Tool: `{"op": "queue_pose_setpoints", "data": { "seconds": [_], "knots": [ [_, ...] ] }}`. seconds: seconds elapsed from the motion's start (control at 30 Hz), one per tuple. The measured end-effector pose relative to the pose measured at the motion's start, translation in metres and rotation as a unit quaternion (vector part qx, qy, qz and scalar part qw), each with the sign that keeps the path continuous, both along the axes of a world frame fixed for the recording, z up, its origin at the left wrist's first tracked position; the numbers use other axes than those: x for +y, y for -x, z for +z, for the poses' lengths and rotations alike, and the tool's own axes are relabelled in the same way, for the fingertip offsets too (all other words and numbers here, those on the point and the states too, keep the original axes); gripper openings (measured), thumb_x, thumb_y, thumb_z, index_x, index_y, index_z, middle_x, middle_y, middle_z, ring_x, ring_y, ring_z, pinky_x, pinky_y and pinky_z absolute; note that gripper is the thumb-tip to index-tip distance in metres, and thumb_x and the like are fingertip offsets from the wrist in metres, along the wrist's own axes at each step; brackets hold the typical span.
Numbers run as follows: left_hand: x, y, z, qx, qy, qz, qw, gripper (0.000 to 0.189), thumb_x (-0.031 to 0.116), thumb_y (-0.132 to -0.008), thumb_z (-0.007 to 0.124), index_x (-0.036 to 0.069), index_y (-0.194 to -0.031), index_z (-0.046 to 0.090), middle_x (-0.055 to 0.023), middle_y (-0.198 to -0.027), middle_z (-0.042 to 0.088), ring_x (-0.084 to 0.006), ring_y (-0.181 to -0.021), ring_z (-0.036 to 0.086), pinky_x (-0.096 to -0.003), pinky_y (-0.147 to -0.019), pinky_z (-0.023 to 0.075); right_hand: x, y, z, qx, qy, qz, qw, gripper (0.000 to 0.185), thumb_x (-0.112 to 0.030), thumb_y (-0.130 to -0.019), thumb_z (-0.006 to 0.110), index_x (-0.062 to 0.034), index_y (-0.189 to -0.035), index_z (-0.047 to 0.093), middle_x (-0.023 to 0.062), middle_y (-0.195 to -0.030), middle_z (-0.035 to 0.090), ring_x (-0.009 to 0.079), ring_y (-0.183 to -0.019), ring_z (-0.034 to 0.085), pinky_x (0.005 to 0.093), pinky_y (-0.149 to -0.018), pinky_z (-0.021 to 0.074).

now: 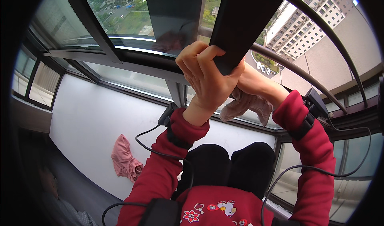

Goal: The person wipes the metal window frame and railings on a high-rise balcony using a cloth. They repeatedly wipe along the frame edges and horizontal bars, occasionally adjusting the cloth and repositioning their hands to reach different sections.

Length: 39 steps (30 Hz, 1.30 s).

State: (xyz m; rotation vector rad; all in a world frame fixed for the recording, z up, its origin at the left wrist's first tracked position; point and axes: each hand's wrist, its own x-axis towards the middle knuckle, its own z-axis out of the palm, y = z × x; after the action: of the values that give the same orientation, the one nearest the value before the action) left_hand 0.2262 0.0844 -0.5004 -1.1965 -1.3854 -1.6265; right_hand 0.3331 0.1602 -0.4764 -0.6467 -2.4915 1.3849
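My left hand (pixel 207 73) grips the edge of a dark window frame (pixel 240 22), with its fingers curled over the near side and its thumb towards the right. Behind that frame, my right hand (pixel 250 77) is mostly hidden by the frame and my left hand. A damp-looking, greyish-pink cloth (pixel 247 106) hangs crumpled just below my right hand, held in its fingers. A second, pink cloth (pixel 124 160) lies crumpled on the white window sill, left of my knees.
Curved metal railing bars (pixel 303 71) run outside the window at the right. Glass panes (pixel 120 13) in dark frames stand at the left. Buildings and parked cars show far below. A person (pixel 49 181) is partly visible at the lower left. Black cables hang from both my sleeves.
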Motion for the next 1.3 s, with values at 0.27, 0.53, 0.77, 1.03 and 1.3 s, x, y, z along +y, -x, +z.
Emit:
{"op": "queue_pose_setpoints", "data": {
  "seconds": [0.27, 0.53, 0.77, 1.03, 1.3],
  "knots": [
    [-0.005, 0.008, 0.000, 0.073, -0.001, 0.043, 0.996, 0.048, 0.026, -0.066, 0.085, 0.012, -0.096, 0.050, -0.0078, -0.101, 0.048, -0.0254, -0.097, 0.045, -0.0371, -0.084, 0.0338, 0.009, 0.004, -0.014, 0.048, 0.016, 0.025, 0.998, 0.023, -0.008, -0.097, 0.040, -0.0006, -0.110, 0.057, 0.0099, -0.092, 0.064, 0.0172, -0.085, 0.057, 0.0332, -0.072, 0.0481],
    [-0.004, 0.006, 0.008, 0.134, 0.012, 0.101, 0.986, 0.045, 0.028, -0.070, 0.084, 0.009, -0.088, 0.048, -0.0073, -0.094, 0.049, -0.0247, -0.092, 0.048, -0.0381, -0.081, 0.0360, 0.007, 0.009, -0.008, -0.044, 0.071, -0.010, 0.996, 0.028, -0.023, -0.097, 0.047, -0.0005, -0.108, 0.060, 0.0129, -0.094, 0.067, 0.0257, -0.088, 0.064, 0.0394, -0.077, 0.0505],
    [-0.009, 0.009, 0.011, 0.183, 0.051, 0.138, 0.972, 0.046, 0.026, -0.070, 0.086, 0.007, -0.088, 0.048, -0.0068, -0.094, 0.051, -0.0267, -0.093, 0.051, -0.0392, -0.081, 0.0398, -0.006, -0.020, 0.004, -0.041, -0.131, -0.036, 0.990, 0.032, -0.026, -0.087, 0.056, 0.0003, -0.104, 0.061, 0.0259, -0.087, 0.066, 0.0422, -0.086, 0.066, 0.0461, -0.075, 0.0515],
    [-0.007, 0.011, 0.007, 0.195, 0.050, 0.173, 0.964, 0.046, 0.027, -0.071, 0.086, 0.008, -0.089, 0.048, -0.0059, -0.094, 0.051, -0.0254, -0.091, 0.051, -0.0381, -0.081, 0.0400, 0.010, -0.138, -0.009, -0.082, -0.218, -0.110, 0.966, 0.025, -0.018, -0.086, 0.056, -0.0031, -0.105, 0.058, 0.0237, -0.088, 0.065, 0.0426, -0.088, 0.063, 0.0480, -0.077, 0.0497],
    [-0.007, 0.013, -0.001, 0.185, 0.076, 0.162, 0.966, 0.047, 0.018, -0.073, 0.085, 0.003, -0.090, 0.043, -0.0091, -0.099, 0.044, -0.0226, -0.091, 0.047, -0.0326, -0.081, 0.0434, 0.019, -0.291, -0.011, -0.041, -0.232, -0.212, 0.949, 0.039, 0.004, -0.075, 0.044, 0.0023, -0.113, 0.056, 0.0279, -0.099, 0.062, 0.0452, -0.099, 0.059, 0.0466, -0.087, 0.0467]
  ]
}}
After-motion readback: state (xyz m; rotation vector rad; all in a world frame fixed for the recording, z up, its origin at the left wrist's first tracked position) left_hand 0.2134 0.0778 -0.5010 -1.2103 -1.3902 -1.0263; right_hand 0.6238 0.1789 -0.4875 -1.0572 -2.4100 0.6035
